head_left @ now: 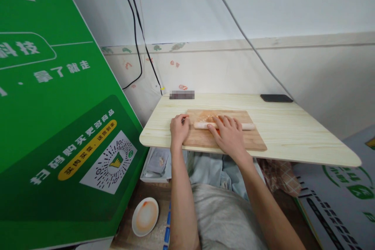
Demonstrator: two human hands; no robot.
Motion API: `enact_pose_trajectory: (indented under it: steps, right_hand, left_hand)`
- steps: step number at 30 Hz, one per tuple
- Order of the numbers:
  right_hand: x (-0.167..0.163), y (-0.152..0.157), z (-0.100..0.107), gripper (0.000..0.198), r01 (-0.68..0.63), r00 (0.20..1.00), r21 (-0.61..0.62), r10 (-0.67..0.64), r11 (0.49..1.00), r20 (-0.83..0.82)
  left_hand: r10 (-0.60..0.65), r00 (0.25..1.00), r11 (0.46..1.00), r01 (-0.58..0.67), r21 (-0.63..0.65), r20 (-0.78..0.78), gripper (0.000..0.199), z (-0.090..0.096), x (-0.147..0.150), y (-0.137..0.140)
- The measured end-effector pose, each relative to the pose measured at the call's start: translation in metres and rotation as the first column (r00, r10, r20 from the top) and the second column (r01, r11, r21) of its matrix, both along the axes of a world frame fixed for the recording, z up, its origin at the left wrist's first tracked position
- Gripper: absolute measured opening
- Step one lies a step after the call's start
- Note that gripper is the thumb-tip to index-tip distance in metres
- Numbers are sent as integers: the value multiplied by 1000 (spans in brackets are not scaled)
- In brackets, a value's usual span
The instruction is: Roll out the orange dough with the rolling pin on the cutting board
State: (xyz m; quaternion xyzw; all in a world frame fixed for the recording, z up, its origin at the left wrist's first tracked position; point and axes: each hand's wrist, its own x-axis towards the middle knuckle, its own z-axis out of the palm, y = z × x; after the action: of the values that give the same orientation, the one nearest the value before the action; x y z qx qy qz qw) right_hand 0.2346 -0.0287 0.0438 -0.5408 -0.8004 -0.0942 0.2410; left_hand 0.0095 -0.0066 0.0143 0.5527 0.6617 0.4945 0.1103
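A wooden cutting board (252, 140) lies near the front edge of the pale table. Across it rests a light wooden rolling pin (247, 126). My right hand (230, 134) is laid over the pin, its fingers on the far side and its thumb on the near side. A bit of something orange-red (218, 133) shows beside the thumb. Behind the pin, pale crushed crumbs (208, 116) and an orange stain mark the board. At the board's left edge my left hand (179, 129) is closed with curled fingers; a small dark spot shows between them, but what they hold is unclear.
On the table (304, 136) a black phone (276, 98) lies at the back right, and a blurred-out dark object (182, 95) at the back left. A stained white plate (145, 217) sits below left. A green sign board (73, 125) stands close on the left.
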Motion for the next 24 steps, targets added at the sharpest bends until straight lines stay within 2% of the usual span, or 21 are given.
enact_pose_trajectory:
  steps: [5, 8, 17, 20, 24]
  right_hand:
    - [13, -42, -17, 62, -18, 1000, 88, 18, 996, 1]
    - [17, -52, -20, 63, -34, 999, 102, 34, 994, 6]
    - [-3, 13, 9, 60, -24, 1000, -40, 23, 999, -14]
    - [-4, 18, 14, 60, -45, 998, -74, 43, 996, -39]
    - [-2, 10, 8, 60, -42, 998, -54, 40, 998, -46]
  left_hand:
    - [2, 1000, 1000, -2, -8, 3, 24, -1, -1, 1]
    - [0, 1000, 1000, 0, -5, 9, 24, -2, -1, 2]
    - [-6, 1000, 1000, 6, -11, 6, 23, -1, -2, 1]
    - [-4, 1000, 1000, 4, -16, 7, 24, 0, -2, 1]
    - [-4, 1000, 1000, 4, -10, 3, 25, 1, -1, 0]
